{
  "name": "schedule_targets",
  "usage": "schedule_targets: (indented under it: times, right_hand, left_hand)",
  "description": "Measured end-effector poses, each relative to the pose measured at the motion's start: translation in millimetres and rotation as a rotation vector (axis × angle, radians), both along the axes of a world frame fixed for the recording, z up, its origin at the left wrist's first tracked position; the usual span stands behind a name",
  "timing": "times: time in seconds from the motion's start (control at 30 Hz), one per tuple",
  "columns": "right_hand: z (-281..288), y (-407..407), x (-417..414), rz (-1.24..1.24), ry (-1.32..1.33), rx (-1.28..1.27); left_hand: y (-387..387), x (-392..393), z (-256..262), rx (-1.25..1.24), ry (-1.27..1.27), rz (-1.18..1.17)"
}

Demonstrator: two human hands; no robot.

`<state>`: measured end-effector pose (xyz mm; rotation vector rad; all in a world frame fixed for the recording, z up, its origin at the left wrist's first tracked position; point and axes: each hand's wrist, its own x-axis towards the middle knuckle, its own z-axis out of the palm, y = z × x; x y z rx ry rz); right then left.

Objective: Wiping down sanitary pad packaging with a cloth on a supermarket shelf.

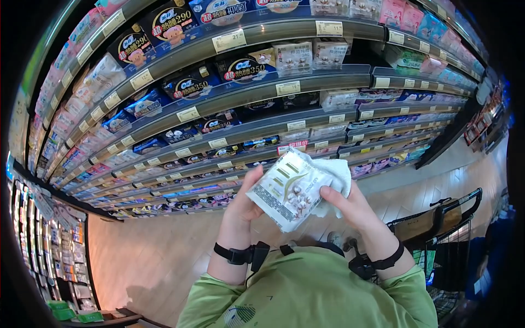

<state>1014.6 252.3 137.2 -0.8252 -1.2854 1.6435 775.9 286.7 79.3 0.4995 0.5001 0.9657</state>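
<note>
A white plastic-wrapped pack [283, 188] of sanitary pads, printed with cotton bolls and small writing, is tilted in front of my chest. My left hand [249, 201] supports it along its left side, the fingers partly hidden behind. With the thumb across the pack's right edge, my right hand [350, 205] grips that side. A crumpled white cloth or paper towel [336, 170] is also in my right hand, behind the pack. Black straps with small devices circle both forearms.
Ahead, curved-looking store shelves [254, 96] carry rows of packaged pads above price tags. To the right stands a shopping cart [451, 221] with a brown box in its upper part; a person in dark blue clothing [490, 254] is beside it. Another shelf [61, 242] is at lower left.
</note>
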Motion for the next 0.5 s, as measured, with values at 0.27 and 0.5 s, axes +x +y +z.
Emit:
schedule_targets:
  times: [0.27, 0.5]
  right_hand:
    - [3.5, 0.3, 2.2, -0.116, -0.012, 0.146]
    - [-1.3, 8.0, 4.6, -0.203, -0.036, 0.022]
  left_hand:
    - [-5.7, -7.8, 3.6, 0.114, -0.11, -0.095]
    - [-22.6, -1.9, 11.5, 0.249, 0.156, -0.146]
